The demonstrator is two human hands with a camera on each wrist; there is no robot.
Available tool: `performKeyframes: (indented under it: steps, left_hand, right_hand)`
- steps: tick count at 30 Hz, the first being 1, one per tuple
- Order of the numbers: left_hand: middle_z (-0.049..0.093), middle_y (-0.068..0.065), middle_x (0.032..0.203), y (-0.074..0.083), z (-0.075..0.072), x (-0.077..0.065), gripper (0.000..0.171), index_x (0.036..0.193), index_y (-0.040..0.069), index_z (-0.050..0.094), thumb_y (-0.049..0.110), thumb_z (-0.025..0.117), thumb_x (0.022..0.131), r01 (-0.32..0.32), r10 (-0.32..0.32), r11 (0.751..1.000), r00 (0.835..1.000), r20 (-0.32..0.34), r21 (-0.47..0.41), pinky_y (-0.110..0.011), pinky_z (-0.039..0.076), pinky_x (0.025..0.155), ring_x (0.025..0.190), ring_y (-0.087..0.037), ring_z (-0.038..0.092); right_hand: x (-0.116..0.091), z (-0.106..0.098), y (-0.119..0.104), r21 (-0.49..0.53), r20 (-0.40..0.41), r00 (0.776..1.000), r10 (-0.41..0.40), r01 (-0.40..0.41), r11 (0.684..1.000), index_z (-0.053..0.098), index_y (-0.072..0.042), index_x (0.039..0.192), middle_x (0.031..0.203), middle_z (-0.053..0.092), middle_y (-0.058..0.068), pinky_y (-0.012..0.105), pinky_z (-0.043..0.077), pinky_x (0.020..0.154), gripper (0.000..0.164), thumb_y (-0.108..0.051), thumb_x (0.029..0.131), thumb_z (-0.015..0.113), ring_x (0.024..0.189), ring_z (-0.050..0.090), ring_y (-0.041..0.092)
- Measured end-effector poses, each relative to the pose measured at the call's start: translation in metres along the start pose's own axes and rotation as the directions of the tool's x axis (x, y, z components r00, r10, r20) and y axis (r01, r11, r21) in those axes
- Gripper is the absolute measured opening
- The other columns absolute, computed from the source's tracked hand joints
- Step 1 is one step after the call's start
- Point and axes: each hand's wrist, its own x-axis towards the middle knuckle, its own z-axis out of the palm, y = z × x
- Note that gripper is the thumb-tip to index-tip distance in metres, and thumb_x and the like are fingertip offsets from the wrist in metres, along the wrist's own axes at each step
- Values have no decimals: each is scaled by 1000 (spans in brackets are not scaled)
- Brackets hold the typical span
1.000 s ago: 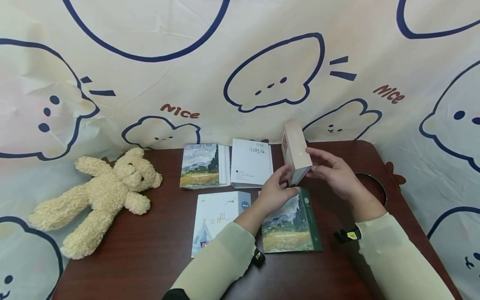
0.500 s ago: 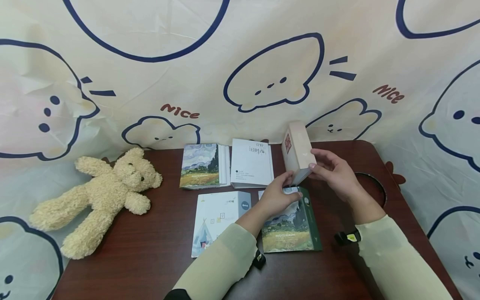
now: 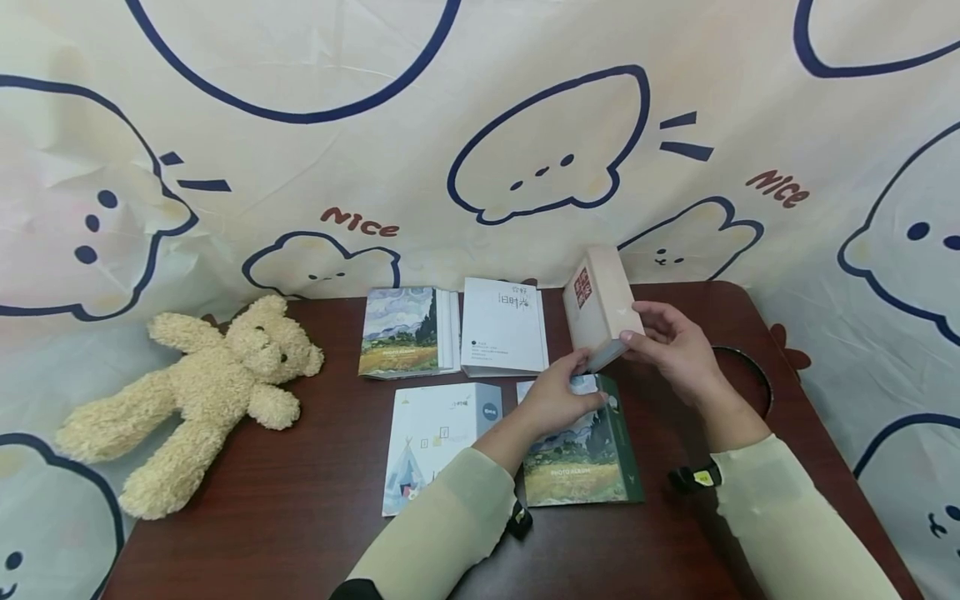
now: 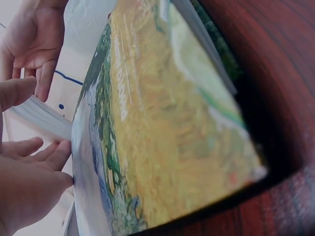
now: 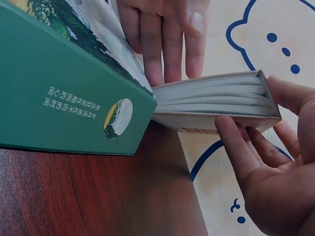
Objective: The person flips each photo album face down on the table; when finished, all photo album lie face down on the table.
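Note:
A thick cream album (image 3: 606, 300) with a red seal on its cover stands upright, slightly leaning, at the back right of the table. My right hand (image 3: 671, 346) pinches its near right edge, thumb on one side and fingers on the other. In the right wrist view, white pages show between the album's covers, with right fingers (image 5: 238, 142) on it. My left hand (image 3: 551, 396) has its straight fingers at the album's lower left corner, thumb spread away. That hand lies over a green-spined photo album (image 3: 573, 467) with a painted landscape cover, which fills much of the left wrist view.
A white album with a tent drawing (image 3: 431, 442) lies left of the green-spined one. Behind are a landscape album (image 3: 401, 329) and a white album (image 3: 502, 325). A plush bear (image 3: 217, 392) lies at left; a thin black loop (image 3: 761, 375) sits by the right wrist.
The cream album has turned and shifted slightly right, so its red seal cover shows more. My right hand has moved right with it; my left hand has stayed nearly in place.

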Motion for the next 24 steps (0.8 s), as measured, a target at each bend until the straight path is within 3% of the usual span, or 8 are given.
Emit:
performKeyframes:
  steps: [8, 15, 24]
  left_hand:
    - [52, 2, 155, -1, -1, -1, 79, 162, 22, 37, 33, 76, 94, 4, -5, 1000, 1000, 6, 21, -49, 38, 116, 144, -19, 45]
    - [50, 3, 156, -4, -5, -2, 79, 162, 22, 37, 35, 75, 94, 8, -9, 1000, 1000, 19, 29, -46, 38, 116, 145, -19, 44]
    - [48, 4, 158, -7, -7, -4, 78, 162, 22, 38, 35, 74, 94, 21, -22, 997, 1000, 9, 70, -44, 38, 117, 145, -20, 44]
  right_hand:
    - [-2, -4, 6, 44, 3, 1000, 17, -17, 999, 43, -4, 150, 146, 52, 21, 48, 58, 90, 67, -25, 97, 77, 109, 68, 9]
    - [-6, -6, 13, 71, -29, 998, 55, -53, 996, 40, -5, 153, 149, 49, 23, 40, 59, 88, 68, -24, 98, 75, 106, 70, 8]
    - [-5, -7, 27, 104, -56, 991, 122, -116, 988, 36, -5, 157, 156, 43, 25, 39, 58, 90, 72, -23, 99, 74, 104, 69, 12]
